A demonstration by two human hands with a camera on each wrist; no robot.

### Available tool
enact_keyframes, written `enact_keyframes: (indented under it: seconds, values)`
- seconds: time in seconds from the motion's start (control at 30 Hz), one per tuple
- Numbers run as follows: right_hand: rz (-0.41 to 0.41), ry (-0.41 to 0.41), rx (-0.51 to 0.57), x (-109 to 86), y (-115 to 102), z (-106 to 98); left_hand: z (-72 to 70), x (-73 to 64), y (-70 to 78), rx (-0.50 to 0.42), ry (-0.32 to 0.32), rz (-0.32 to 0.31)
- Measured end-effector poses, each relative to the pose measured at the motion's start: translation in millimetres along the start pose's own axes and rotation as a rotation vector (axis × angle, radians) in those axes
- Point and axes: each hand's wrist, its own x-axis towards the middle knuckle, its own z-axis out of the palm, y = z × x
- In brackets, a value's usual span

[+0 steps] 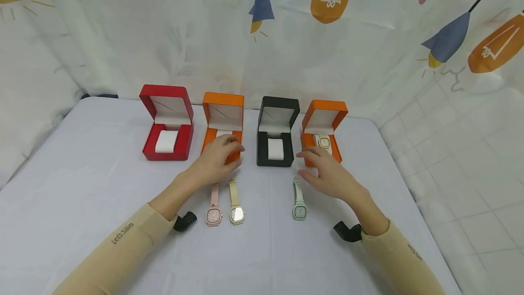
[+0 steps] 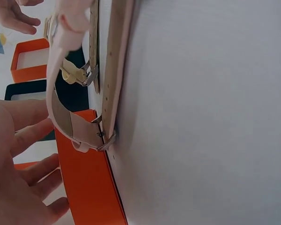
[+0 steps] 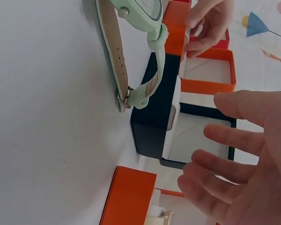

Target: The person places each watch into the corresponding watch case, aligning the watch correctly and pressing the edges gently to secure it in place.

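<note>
My left hand (image 1: 217, 158) is over the front of the left orange watch box (image 1: 223, 98), hiding much of its base, with a bit of white cushion (image 1: 223, 133) showing behind the fingers. Its fingers look loosely bent in the left wrist view, and nothing shows in the palm. Between the black box (image 1: 280, 102) and the right orange box (image 1: 326, 105) hovers my right hand (image 1: 331, 176), fingers spread and holding nothing. A cream watch (image 1: 324, 142) sits on the cushion of that orange box. A mint-green watch (image 1: 300, 212) lies just below the right hand.
An open red box (image 1: 186, 142) with a white cushion stands at the far left. A pink watch (image 1: 214, 216) and a yellow watch (image 1: 237, 214) lie side by side on the white-covered table (image 1: 262, 258). A patterned curtain (image 1: 204, 35) hangs behind the boxes.
</note>
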Motion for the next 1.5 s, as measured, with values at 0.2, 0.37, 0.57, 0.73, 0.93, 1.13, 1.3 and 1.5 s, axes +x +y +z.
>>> enact_keyframes:
  seconds: [0.2,0.37,0.57,0.73,0.93,1.13,1.3,1.5]
  values:
    - [-0.018,-0.016,-0.008,0.6,-1,2,-0.6,0.1,-2.0,0.033,-0.013,-0.011]
    - [-0.029,-0.038,0.004,0.3,-1,4,-1.6,-0.9,-4.3,0.036,-0.027,-0.038]
    - [-0.070,-0.043,-0.011,1.1,-3,5,-3.1,-0.9,-6.7,0.034,-0.041,-0.044]
    - [-0.095,-0.054,-0.004,2.1,-3,6,-4.3,-1.0,-8.4,0.037,-0.048,-0.053]
    - [-0.103,-0.070,0.001,2.8,-3,7,-5.5,-0.6,-8.0,0.050,-0.058,-0.072]
    - [-0.097,-0.096,-0.004,3.3,-4,9,-6.0,-0.3,-7.5,0.051,-0.064,-0.090]
    - [-0.080,-0.129,0.001,3.0,-5,11,-6.6,0.6,-8.6,0.051,-0.070,-0.101]
    - [-0.079,-0.150,0.009,2.4,-5,15,-8.6,2.5,-8.5,0.055,-0.088,-0.128]
